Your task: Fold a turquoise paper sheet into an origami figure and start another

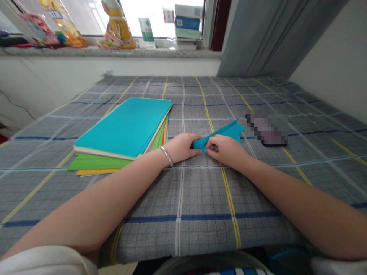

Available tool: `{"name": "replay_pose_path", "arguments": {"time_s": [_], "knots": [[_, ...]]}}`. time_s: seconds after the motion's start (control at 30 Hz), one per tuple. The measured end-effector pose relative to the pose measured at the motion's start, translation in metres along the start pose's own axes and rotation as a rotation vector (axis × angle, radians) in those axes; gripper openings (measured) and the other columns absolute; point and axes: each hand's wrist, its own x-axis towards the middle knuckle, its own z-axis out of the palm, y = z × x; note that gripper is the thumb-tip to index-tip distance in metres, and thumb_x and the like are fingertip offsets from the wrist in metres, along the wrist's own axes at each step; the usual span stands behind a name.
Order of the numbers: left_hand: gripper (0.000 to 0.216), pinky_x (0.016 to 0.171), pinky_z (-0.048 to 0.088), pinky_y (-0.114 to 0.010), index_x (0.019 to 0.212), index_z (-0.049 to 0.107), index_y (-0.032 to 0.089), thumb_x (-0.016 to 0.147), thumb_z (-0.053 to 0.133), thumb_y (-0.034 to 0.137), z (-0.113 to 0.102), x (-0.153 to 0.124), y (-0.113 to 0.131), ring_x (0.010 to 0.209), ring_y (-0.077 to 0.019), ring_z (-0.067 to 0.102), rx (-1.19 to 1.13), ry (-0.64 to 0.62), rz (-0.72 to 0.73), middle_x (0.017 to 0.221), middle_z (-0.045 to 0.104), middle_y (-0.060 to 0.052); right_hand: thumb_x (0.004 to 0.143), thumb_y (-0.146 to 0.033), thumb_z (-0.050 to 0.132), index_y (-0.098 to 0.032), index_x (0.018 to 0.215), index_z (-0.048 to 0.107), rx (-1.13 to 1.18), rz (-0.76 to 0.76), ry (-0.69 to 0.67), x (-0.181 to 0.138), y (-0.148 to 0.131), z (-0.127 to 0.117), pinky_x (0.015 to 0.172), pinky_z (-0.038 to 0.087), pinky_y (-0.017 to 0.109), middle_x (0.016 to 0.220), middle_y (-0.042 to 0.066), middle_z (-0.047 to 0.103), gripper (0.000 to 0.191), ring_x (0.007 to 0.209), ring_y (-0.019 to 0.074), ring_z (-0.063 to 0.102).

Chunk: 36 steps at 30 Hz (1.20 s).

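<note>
A folded sheet of blue paper (233,131) lies at the middle of the plaid cloth, its pointed end toward the far right. My left hand (185,147), with a silver bangle at the wrist, grips the paper's left end between thumb and fingers. Close beside it, my right hand (225,149) pinches the near edge of the same paper. The fingers of both hands almost meet, and they cover part of the folds. To the left rests a stack of coloured paper (126,126), blue on top, with green and orange sheets sticking out below.
A plaid cloth (200,198) covers the table. At the right lies a blurred-out phone-like object (268,130) with a dark edge. Behind, a windowsill (114,52) holds snack bags, a yellow bottle (119,25) and stacked boxes (187,25). A grey curtain (258,38) hangs at the back right.
</note>
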Motion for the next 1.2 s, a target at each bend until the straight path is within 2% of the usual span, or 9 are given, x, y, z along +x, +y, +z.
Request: {"name": "replay_pose_path", "arguments": {"time_s": [0.23,0.43,0.53,0.7,0.83,0.97,1.07,1.2], "knots": [[0.043,0.097,0.048,-0.040,0.124,0.061,0.014,0.085,0.067,0.032,0.009,0.002,0.005,0.111,-0.0279,0.064,0.043,0.047,-0.029,0.116,0.070,-0.011,0.082,-0.019,0.057,-0.021,0.070,0.052,0.027,-0.001,0.014,0.002,0.001,0.003,0.063,0.036,0.029,0.075,0.001,0.060,0.013,0.070,0.0158,0.053],[0.044,0.096,0.049,-0.040,0.125,0.057,0.016,0.083,0.069,0.025,0.011,0.001,0.002,0.111,-0.0263,0.064,0.002,0.093,0.012,0.119,0.069,-0.010,0.081,-0.014,0.059,-0.019,0.076,0.055,0.036,-0.046,0.040,-0.001,0.002,0.002,0.067,0.039,0.028,0.076,0.001,0.060,0.009,0.073,0.0160,0.054],[0.049,0.091,0.051,-0.039,0.127,0.050,0.016,0.081,0.069,0.019,0.013,-0.002,0.001,0.104,-0.0242,0.065,-0.045,0.139,0.047,0.114,0.068,-0.009,0.085,-0.012,0.057,-0.018,0.081,0.060,0.006,-0.115,0.062,-0.002,0.004,0.000,0.072,0.042,0.030,0.081,0.003,0.061,0.007,0.081,0.0186,0.056],[0.043,0.084,0.053,-0.033,0.118,0.047,0.018,0.080,0.065,0.012,0.014,-0.006,0.000,0.097,-0.0196,0.064,-0.017,0.224,0.187,0.112,0.063,-0.008,0.091,-0.011,0.048,-0.019,0.085,0.070,-0.009,-0.289,0.038,-0.006,0.012,0.000,0.077,0.044,0.031,0.090,0.007,0.064,0.024,0.089,0.0201,0.059],[0.032,0.080,0.054,-0.031,0.115,0.049,0.018,0.085,0.061,0.016,0.013,-0.009,-0.003,0.094,-0.0190,0.064,0.093,0.226,0.296,0.113,0.059,-0.008,0.090,-0.007,0.045,-0.026,0.097,0.074,-0.015,-0.354,0.019,-0.011,0.018,-0.003,0.079,0.045,0.030,0.100,0.004,0.069,0.035,0.094,0.0190,0.061],[0.017,0.080,0.053,-0.032,0.108,0.060,0.020,0.094,0.049,0.019,0.011,-0.010,-0.008,0.093,-0.0185,0.063,0.311,0.203,0.472,0.113,0.060,-0.008,0.090,-0.015,0.052,-0.024,0.097,0.074,-0.078,-0.352,-0.013,-0.013,0.017,-0.010,0.077,0.045,0.031,0.100,0.004,0.071,0.025,0.092,0.0198,0.063],[0.021,0.080,0.053,-0.033,0.108,0.065,0.022,0.098,0.046,0.023,0.010,-0.011,-0.010,0.089,-0.0182,0.063,0.412,0.184,0.512,0.111,0.062,-0.008,0.090,-0.024,0.058,-0.020,0.093,0.072,-0.082,-0.340,-0.036,-0.012,0.017,-0.015,0.076,0.046,0.031,0.094,0.004,0.070,0.015,0.089,0.0200,0.064],[0.025,0.077,0.053,-0.032,0.111,0.068,0.026,0.098,0.047,0.026,0.005,-0.011,-0.012,0.084,-0.0183,0.063,0.454,0.151,0.541,0.105,0.064,-0.007,0.092,-0.022,0.057,-0.022,0.090,0.072,-0.031,-0.376,-0.028,-0.011,0.020,-0.014,0.078,0.045,0.030,0.095,0.002,0.071,0.015,0.089,0.0184,0.064]]}}
